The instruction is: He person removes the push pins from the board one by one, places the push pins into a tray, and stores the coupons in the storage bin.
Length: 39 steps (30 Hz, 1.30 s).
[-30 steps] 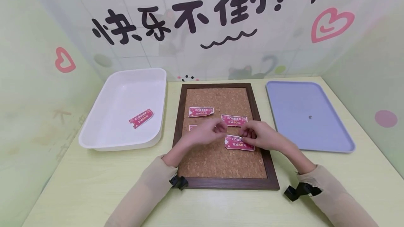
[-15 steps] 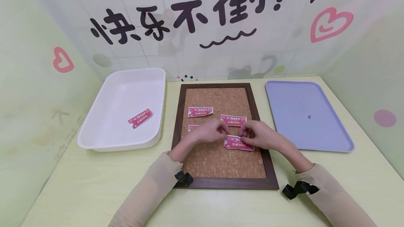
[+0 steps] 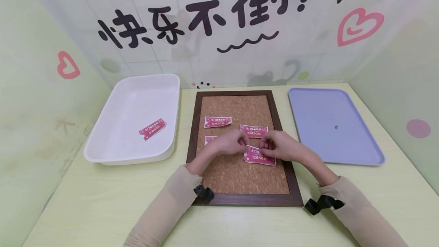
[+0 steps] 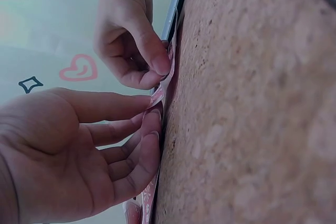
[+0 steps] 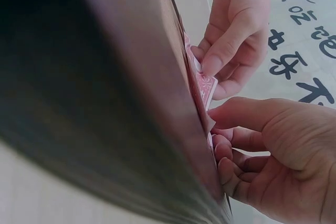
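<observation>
On the framed cork board, a pink coupon lies low on the right, slightly tilted. My left hand pinches its upper left corner between thumb and forefinger. At its upper right edge my right hand pinches the paper; the left wrist view shows that thumb on the coupon. Part of the coupon lies behind the right fingers, and whether a pin is between them is hidden. Above it another coupon is on the board. Two more coupons are at the left, the upper one whole, the lower one mostly covered by my left hand.
A deep white tray stands left of the board with one pink coupon inside. To the right lies a flat blue tray with a small dark spot on it. The board's dark frame forms a raised edge.
The coupon under my hands has turned a little, its right end lower. My left hand has shifted slightly right to its corner. The pin head seen earlier on it is now hidden.
</observation>
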### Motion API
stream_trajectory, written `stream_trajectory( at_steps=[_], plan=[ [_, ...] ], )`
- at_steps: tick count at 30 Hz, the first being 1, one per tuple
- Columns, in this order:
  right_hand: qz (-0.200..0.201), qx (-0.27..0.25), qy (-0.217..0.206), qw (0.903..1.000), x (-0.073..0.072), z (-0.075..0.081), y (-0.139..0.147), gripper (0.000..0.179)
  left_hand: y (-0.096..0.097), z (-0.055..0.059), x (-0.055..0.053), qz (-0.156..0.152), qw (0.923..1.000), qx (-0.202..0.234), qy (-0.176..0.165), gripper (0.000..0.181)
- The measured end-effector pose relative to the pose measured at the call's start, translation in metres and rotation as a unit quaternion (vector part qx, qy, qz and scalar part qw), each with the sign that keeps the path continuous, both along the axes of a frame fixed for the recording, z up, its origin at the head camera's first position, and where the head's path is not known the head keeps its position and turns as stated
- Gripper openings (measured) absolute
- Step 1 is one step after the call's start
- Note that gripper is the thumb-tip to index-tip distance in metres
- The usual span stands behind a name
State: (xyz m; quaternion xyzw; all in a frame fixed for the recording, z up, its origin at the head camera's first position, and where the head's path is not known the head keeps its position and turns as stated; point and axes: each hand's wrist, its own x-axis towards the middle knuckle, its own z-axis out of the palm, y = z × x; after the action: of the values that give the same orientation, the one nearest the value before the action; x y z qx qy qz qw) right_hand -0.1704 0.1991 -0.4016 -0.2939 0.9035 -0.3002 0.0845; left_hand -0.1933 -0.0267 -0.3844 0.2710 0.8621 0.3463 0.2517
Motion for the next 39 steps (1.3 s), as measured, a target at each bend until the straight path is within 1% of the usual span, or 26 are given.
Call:
stream_trajectory(
  at_steps=[7, 12, 20, 25, 34, 39],
  plan=[
    [-0.002, 0.007, -0.005, 1.0, -0.0022, -0.0018, -0.0013, 0.012, 0.0008, -0.0024, -0.0004, 0.008, 0.9999, 0.002, -0.011, 0.003],
    [-0.002, 0.001, -0.005, 1.0, -0.0039, -0.0039, -0.0008, 0.012, 0.0005, -0.0039, -0.0006, 0.011, 0.9997, 0.007, -0.018, 0.003],
    [0.003, -0.005, 0.005, 1.0, -0.0046, -0.0037, 0.0001, 0.012, 0.0007, -0.0046, -0.0003, 0.02, 0.9994, 0.011, -0.026, 0.004],
    [0.001, -0.006, 0.008, 0.9999, -0.0036, -0.0022, 0.0001, 0.012, 0.0008, -0.005, -0.0006, 0.023, 0.9993, 0.014, -0.028, 0.004],
    [0.018, -0.012, 0.026, 0.9994, -0.0058, -0.0023, 0.0033, 0.011, 0.0011, -0.0049, -0.0002, 0.025, 0.9993, 0.012, -0.026, 0.004],
    [0.014, -0.015, 0.018, 0.9996, -0.0066, -0.0018, 0.0063, 0.011, 0.0021, -0.003, 0.0002, 0.025, 0.9992, 0.012, -0.03, 0.003]
  ],
)
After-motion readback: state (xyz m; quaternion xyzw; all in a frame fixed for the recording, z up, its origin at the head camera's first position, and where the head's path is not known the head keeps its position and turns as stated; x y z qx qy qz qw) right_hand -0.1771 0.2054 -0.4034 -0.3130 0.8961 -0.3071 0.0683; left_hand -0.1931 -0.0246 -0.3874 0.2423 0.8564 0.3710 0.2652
